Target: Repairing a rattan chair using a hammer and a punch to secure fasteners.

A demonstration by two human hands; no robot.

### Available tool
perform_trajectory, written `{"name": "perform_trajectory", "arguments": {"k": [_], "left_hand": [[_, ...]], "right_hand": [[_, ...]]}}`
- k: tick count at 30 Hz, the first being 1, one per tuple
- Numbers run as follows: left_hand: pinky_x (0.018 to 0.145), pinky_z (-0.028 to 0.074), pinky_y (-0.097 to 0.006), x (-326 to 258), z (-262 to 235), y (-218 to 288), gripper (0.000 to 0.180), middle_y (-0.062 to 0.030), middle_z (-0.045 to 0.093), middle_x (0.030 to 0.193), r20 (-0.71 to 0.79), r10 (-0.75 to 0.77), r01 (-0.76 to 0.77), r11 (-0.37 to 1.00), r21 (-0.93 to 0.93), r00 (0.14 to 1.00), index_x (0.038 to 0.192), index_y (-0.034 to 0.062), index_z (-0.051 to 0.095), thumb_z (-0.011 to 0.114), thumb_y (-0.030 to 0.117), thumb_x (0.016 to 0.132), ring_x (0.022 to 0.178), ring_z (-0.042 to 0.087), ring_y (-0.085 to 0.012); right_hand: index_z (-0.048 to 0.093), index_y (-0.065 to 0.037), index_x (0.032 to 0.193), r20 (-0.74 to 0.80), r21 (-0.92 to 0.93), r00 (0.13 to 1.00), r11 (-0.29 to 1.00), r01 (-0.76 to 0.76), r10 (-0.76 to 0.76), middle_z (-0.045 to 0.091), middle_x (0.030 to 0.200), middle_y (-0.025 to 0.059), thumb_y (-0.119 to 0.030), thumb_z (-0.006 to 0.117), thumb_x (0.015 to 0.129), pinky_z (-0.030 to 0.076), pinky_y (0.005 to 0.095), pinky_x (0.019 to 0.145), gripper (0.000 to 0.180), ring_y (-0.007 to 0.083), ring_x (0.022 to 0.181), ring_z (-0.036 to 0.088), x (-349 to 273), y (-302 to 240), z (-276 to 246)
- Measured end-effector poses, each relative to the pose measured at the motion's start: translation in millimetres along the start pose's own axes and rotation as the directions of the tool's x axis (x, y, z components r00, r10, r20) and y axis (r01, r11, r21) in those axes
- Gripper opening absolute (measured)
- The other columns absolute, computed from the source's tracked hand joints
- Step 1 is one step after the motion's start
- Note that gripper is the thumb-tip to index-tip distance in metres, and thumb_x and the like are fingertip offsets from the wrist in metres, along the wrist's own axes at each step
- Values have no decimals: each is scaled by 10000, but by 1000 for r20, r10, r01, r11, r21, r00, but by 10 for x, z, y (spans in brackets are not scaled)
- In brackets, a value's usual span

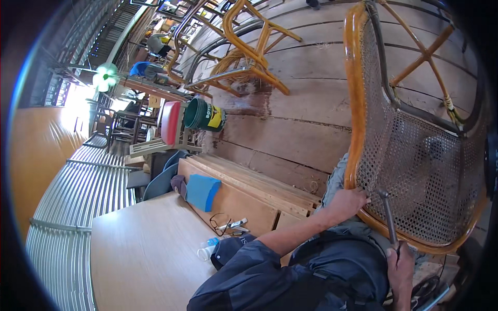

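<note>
A rattan chair (355, 103) with a glossy orange-brown frame and woven cane panels (423, 171) lies tilted against my lap. My left hand (348, 203) rests at the frame's near left corner, its fingers closed by the edge of the weave; whatever they may pinch is too small to tell. In my right hand (400, 263), below the frame's near rim, is the handle of a hammer (389, 217). The hammer points up across the rim, and its small head is over the cane, just right of my left fingertips.
Left of me is a pale tabletop (140, 249). Beside it, a wooden board (244, 202) carries eyeglasses (217, 224), a blue foam block (202, 192) and a dark cap (228, 251). Farther off stand a green bucket (199, 114), a red-padded seat (170, 123) and a rattan chair frame (259, 52).
</note>
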State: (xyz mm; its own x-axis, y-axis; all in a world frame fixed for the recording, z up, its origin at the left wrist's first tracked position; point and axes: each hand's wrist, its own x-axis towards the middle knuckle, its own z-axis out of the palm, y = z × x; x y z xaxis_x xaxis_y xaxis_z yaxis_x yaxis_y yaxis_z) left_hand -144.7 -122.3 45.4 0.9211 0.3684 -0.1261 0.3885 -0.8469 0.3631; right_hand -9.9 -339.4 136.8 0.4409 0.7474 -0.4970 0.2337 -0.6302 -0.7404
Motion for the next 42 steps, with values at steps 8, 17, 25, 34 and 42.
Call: {"name": "perform_trajectory", "arguments": {"k": [8,17,25,34,42], "left_hand": [[523,491,-398,70,268,-81,236,-101,604,737,-84,40,-39,999,3,996,797,68,608,508,256,896,654,626,-276],[540,458,-255,129,-150,-199,209,-95,609,708,-47,-556,370,610,-701,830,947,10,654,581,201,902,556,549,-84],[512,452,-273,73,-128,-114,221,-94,616,677,120,-462,448,713,-540,879,947,16,664,592,219,896,533,569,-117],[578,471,-308,124,-58,-118,191,-144,636,748,83,-433,419,781,-462,898,922,52,676,606,224,877,612,619,-253],[596,486,-315,124,-67,-126,187,-139,651,798,76,-400,395,827,-400,914,917,61,681,615,228,869,677,636,-283]], "right_hand": [[532,1,945,-49,-75,997,996,50,-54,566,740,235,-231,570,873,445,426,608,246,427,692,564,55,127,23],[508,9,933,-220,70,963,982,177,-158,510,686,200,-301,582,890,435,384,586,321,380,634,537,195,184,-31],[486,5,907,-108,84,986,987,134,-125,524,660,199,-345,544,912,437,395,587,355,377,636,561,201,259,20],[473,-1,919,-71,115,987,982,153,-145,546,659,203,-421,525,908,438,423,586,424,391,654,582,284,217,78],[460,-11,894,-24,71,990,988,140,-138,534,645,209,-472,501,904,431,442,571,463,404,656,581,315,142,60]]}}
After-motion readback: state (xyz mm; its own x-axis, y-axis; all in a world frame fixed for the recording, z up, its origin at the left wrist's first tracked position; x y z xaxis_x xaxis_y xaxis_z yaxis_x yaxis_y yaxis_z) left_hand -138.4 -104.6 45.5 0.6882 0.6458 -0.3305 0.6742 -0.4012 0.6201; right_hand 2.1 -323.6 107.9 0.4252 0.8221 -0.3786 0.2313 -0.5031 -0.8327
